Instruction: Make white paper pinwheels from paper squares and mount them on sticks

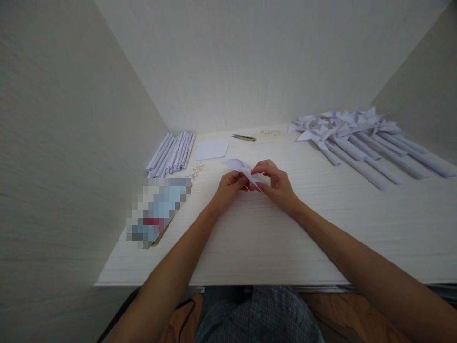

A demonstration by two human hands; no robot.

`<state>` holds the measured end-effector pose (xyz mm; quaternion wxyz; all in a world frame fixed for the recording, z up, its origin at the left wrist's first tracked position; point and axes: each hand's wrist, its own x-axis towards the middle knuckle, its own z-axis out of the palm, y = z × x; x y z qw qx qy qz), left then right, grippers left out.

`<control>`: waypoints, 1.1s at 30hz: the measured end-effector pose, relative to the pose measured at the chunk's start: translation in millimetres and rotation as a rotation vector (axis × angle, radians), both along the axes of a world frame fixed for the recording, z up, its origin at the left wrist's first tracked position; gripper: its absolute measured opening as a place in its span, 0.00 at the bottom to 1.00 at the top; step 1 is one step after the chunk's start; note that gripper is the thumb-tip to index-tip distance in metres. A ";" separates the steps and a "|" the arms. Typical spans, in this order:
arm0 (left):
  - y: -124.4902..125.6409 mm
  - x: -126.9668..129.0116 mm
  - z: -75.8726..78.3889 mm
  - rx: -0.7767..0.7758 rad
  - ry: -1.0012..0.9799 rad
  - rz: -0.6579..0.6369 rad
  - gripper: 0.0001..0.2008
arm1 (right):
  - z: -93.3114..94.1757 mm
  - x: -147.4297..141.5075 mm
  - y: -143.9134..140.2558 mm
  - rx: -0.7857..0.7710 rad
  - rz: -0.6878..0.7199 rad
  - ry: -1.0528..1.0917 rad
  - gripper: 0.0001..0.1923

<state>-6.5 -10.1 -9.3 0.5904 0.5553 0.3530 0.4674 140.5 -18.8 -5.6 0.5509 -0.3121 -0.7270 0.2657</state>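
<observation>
I have both hands at the centre of the frame, just above the desk (pixel 250 247), pinched together on a small folded paper piece (pixel 240 166). My left hand (pixel 228 186) grips it from the lower left with fingers curled tight; my right hand (pixel 276 183) closes on it from the right, thumb and forefinger nipping a fold. Neither hand is spread; both are narrow and holding the paper between them.

To do this fold well, I judge it best to keep the fingertips close to the crease line, press the fold flat against itself before letting go, and hold the piece low over the desk so it does not twist.

The paper piece has a pointed flap sticking out toward the upper left of the frame and a second tip running down to the lower right between my fingers, so its long axis lies on a diagonal from upper left to lower right. Much of its middle is hidden by my fingers.

Around it: a bundle of rolled paper sticks (pixel 172 152) at centre left, a flat white sheet (pixel 212 149) beside it, a small cutter (pixel 243 137) farther back, and a row of finished paper pinwheels on sticks (pixel 360 143) at the upper right.
</observation>
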 end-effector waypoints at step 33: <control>-2.6 0.6 5.2 -0.026 0.021 -0.037 0.08 | 4.2 4.2 -0.2 -0.074 -0.022 -0.016 0.06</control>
